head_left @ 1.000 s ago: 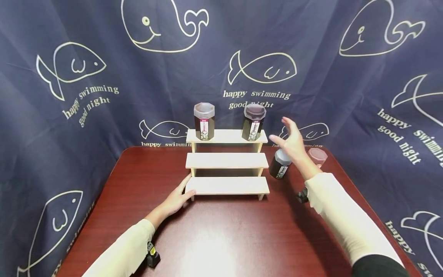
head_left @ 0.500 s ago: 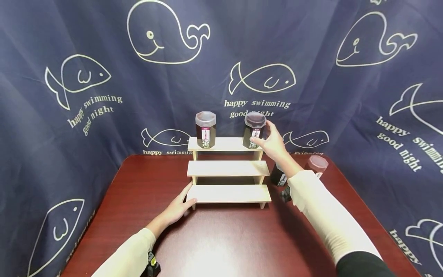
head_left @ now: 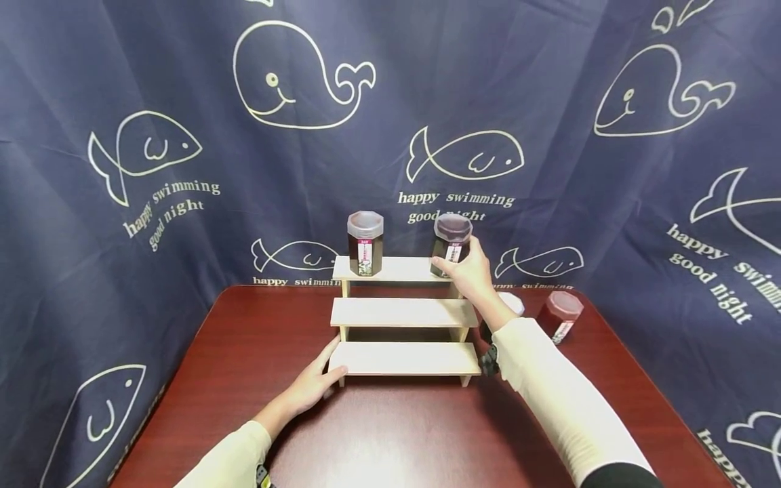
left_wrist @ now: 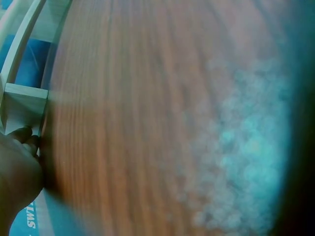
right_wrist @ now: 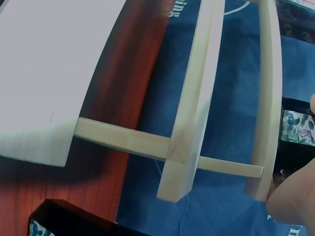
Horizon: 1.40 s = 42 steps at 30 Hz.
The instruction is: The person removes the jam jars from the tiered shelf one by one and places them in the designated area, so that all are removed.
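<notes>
A three-tier wooden display stand (head_left: 403, 312) is on the table. My right hand (head_left: 472, 271) holds the dark octagonal jar (head_left: 452, 230) at the right end of its top tier, thumb across the front and fingers round the right side. In the right wrist view, that jar's flowered label (right_wrist: 298, 127) shows beside my thumb (right_wrist: 295, 196). A matching jar with a clear lid (head_left: 365, 251) stands upright at the tier's left end. Low on the stand's left side, my left hand (head_left: 308, 388) grips the end of the bottom tier; its fingertips are partly hidden.
Right of the stand, a jar with a pale lid (head_left: 511, 303) is mostly hidden behind my right forearm. A reddish jar (head_left: 559, 316) stands farther right on the red-brown table (head_left: 390, 434). A navy curtain (head_left: 342, 169) hangs behind.
My right hand has moved left from beside the stand to the top-right jar and closed round it. The left hand keeps its place. The head view has tilted up.
</notes>
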{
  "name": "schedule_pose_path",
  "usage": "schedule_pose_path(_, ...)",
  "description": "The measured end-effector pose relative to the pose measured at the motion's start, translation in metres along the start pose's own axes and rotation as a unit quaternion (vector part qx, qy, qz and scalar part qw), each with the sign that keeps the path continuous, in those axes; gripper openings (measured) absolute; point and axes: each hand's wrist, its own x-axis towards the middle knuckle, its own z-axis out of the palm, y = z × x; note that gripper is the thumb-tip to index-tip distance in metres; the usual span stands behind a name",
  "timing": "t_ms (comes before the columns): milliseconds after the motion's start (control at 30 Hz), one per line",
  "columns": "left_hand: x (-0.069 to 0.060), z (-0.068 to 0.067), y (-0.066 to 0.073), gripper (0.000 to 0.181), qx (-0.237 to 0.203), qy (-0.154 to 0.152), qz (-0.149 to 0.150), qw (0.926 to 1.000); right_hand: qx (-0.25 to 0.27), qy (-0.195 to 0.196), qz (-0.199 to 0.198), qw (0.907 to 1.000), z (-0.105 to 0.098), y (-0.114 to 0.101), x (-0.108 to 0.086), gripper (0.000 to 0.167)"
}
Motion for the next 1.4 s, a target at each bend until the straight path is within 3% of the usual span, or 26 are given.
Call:
schedule_pose_path(233,-0.003,-0.001,-0.002,0.075,-0.001,0.003,-0.007,1.0,-0.006,0.017,-0.004,0.9998,0.001,-0.002,0.0,0.085)
schedule_pose_path(533,0.003,0.003,-0.004,0.075,0.0,-0.005,0.015,0.9999,-0.017,0.026,-0.004,0.9995,-0.006,0.003,0.001,0.085)
schedule_pose_path(733,0.0,0.002,-0.004,0.075,0.006,-0.005,0.005,1.0,-0.014,0.009,-0.007,0.9998,-0.014,0.007,-0.006,0.085)
schedule_pose_path(1167,-0.003,0.001,-0.001,0.074,0.016,0.01,-0.01,0.9998,-0.01,0.029,-0.033,0.999,-0.059,0.027,-0.041,0.077)
schedule_pose_path(1400,-0.003,0.001,-0.002,0.074,0.022,0.009,-0.015,0.9996,-0.028,0.041,-0.027,0.9984,-0.086,0.045,-0.072,0.08)
